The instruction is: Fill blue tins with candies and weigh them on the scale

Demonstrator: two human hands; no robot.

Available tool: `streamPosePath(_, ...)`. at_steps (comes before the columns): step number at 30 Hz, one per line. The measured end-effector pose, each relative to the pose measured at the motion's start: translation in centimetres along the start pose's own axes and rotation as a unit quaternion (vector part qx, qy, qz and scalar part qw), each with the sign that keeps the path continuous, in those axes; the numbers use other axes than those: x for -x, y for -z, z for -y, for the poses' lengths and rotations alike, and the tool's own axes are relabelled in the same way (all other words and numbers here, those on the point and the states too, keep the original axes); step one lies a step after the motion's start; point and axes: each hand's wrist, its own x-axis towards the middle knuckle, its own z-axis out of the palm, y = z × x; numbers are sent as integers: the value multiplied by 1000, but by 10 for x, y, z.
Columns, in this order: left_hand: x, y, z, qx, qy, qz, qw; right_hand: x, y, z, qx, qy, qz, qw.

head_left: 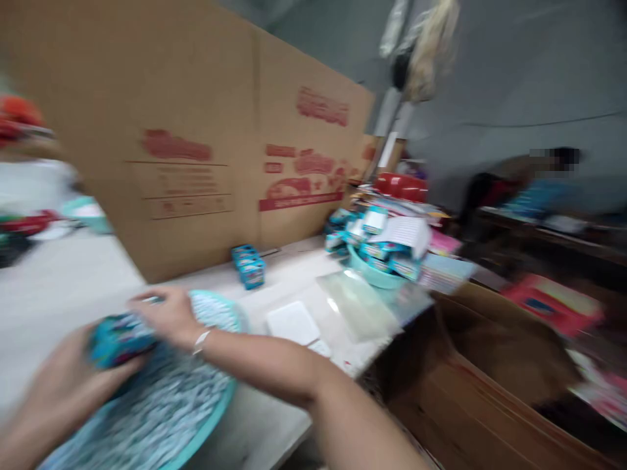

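1 blue bundle (115,339) is clasped: left hand (53,391) cupped beneath, right hand (166,316) (forearm crossed over the basin (223,401)) closed on top.

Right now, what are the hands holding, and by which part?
A blue packet bundle, over the teal tray: the left hand cups its near underside, the right hand lies over its far top. Blur hides the exact finger placement.

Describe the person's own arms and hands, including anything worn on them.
Both forearms are bare, with no sleeves or gloves in view. The right hand has a thin, pale bracelet around its wrist. The left hand shows no band, watch or ring, though motion blur hides fine detail on both hands.
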Motion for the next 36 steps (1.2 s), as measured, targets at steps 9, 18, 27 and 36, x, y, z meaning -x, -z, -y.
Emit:
streamPosePath(9,36,30,11,-5,18,-92,996,1,-22,17,-177,-60,25,982)
streamPosePath(18,42,49,11,-43,2,-50,998,9,-33,17,-158,-57,56,984)
streamPosePath(27,32,54,10,-61,-8,-43,997,7,-25,15,-67,20,83,994)
streamPosePath(36,32,44,10,-34,6,-31,999,19,-23,16,68,123,103,985)
